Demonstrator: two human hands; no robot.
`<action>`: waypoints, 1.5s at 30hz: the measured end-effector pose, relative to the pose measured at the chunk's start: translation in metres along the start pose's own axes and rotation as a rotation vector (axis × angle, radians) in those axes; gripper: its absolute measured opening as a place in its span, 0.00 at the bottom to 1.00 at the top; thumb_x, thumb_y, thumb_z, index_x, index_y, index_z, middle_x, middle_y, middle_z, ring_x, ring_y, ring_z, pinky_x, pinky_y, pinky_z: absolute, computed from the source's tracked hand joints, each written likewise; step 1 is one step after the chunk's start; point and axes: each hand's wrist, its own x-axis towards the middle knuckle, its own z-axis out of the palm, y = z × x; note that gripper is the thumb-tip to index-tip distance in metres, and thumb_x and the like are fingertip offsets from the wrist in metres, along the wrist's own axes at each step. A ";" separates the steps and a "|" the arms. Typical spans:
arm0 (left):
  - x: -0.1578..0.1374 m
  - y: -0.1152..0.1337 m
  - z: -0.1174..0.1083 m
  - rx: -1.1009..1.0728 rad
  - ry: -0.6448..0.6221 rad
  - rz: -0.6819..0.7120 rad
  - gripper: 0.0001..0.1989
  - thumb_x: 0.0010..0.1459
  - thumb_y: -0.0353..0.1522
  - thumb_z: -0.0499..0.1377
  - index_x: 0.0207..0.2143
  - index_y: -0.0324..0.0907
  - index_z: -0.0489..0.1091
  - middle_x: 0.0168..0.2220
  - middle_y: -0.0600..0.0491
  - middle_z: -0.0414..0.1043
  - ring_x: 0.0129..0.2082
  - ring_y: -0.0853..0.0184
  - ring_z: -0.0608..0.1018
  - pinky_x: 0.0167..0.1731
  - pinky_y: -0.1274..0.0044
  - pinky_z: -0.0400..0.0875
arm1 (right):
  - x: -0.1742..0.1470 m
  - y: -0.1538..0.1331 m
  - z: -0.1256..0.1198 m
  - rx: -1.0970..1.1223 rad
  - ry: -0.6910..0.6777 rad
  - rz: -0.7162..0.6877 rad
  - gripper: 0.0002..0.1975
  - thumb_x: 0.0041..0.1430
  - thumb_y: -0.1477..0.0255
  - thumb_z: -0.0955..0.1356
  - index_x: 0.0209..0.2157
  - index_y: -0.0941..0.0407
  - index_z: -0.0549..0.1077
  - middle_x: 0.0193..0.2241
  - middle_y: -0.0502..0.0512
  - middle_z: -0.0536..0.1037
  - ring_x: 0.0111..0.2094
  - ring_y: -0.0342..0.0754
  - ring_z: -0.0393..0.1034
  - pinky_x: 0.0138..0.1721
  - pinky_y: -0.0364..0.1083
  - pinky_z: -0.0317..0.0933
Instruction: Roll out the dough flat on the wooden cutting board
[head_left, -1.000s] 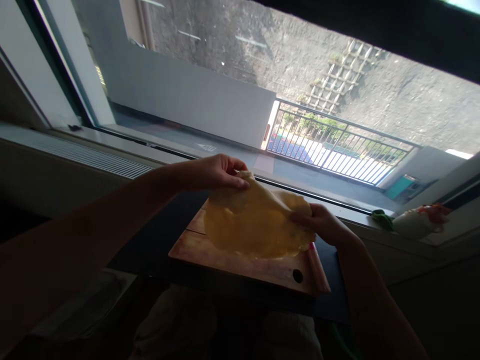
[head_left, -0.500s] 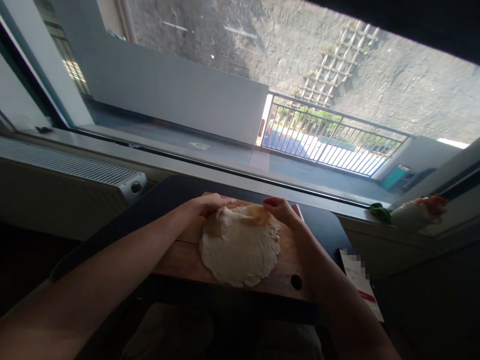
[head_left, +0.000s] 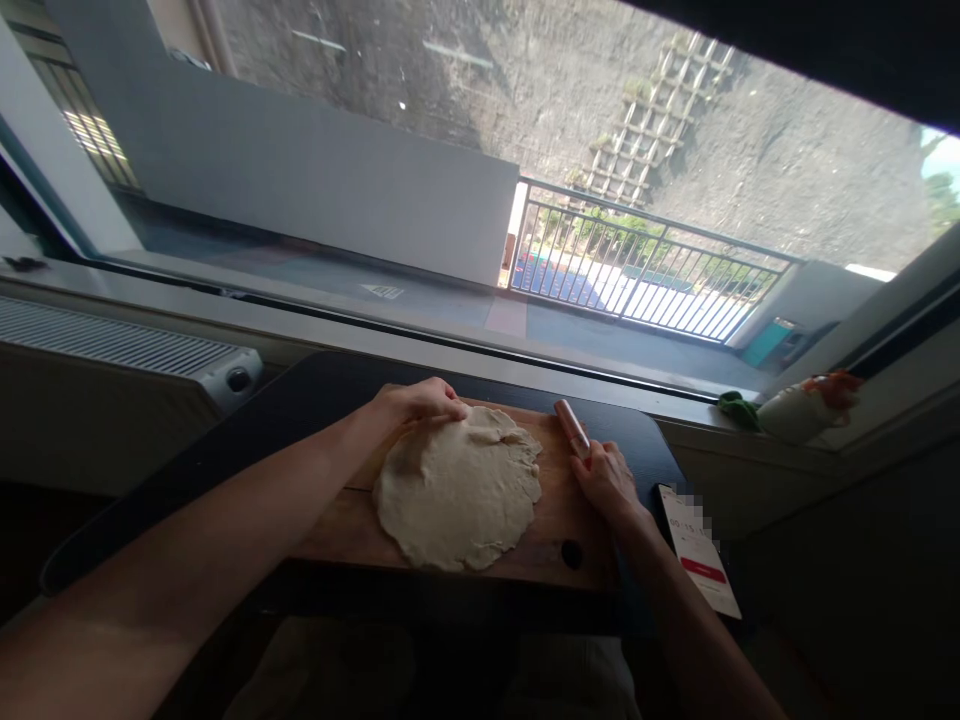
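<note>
the right hand [head_left: 606, 482] partly hides the rolling pin [head_left: 571, 428], phone [head_left: 699, 550] nearby.

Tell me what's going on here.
A person has a flat, roughly round sheet of dough spread on a board. The left hand touches the dough's far edge. The right hand is on the near part of a rolling pin, right of the dough. A phone lies beyond the board's right side.
</note>
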 end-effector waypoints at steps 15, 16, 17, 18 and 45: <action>-0.020 0.017 0.077 0.522 0.211 0.313 0.26 0.65 0.39 0.43 0.62 0.39 0.54 0.65 0.44 0.50 0.64 0.60 0.53 0.61 0.64 0.44 | 0.004 -0.023 -0.018 0.007 0.091 -0.106 0.24 0.61 0.70 0.61 0.59 0.49 0.60 0.44 0.58 0.66 0.44 0.53 0.61 0.40 0.46 0.57; -0.019 0.017 0.078 0.522 0.206 0.302 0.26 0.64 0.39 0.43 0.62 0.39 0.54 0.64 0.44 0.50 0.64 0.59 0.53 0.61 0.64 0.44 | 0.005 -0.026 -0.021 0.011 0.128 -0.130 0.23 0.61 0.71 0.61 0.58 0.49 0.62 0.45 0.58 0.66 0.45 0.52 0.61 0.41 0.46 0.57; -0.018 0.018 0.078 0.518 0.215 0.301 0.25 0.64 0.39 0.44 0.61 0.39 0.56 0.64 0.43 0.52 0.64 0.59 0.55 0.61 0.64 0.46 | 0.005 -0.031 -0.022 0.016 0.166 -0.177 0.22 0.61 0.71 0.60 0.57 0.49 0.64 0.45 0.57 0.67 0.46 0.52 0.60 0.42 0.46 0.57; -0.018 0.019 0.079 0.512 0.240 0.310 0.24 0.64 0.39 0.44 0.60 0.39 0.58 0.63 0.44 0.54 0.63 0.59 0.56 0.61 0.64 0.47 | 0.005 -0.036 -0.023 0.024 0.184 -0.249 0.20 0.62 0.72 0.59 0.55 0.49 0.66 0.45 0.57 0.67 0.46 0.51 0.60 0.43 0.45 0.57; -0.044 0.022 0.094 0.463 0.434 0.460 0.17 0.62 0.34 0.50 0.51 0.46 0.70 0.54 0.47 0.67 0.55 0.58 0.65 0.56 0.64 0.56 | -0.013 -0.098 0.008 -0.075 0.032 -0.501 0.14 0.61 0.75 0.59 0.43 0.53 0.72 0.44 0.57 0.68 0.45 0.51 0.57 0.44 0.47 0.53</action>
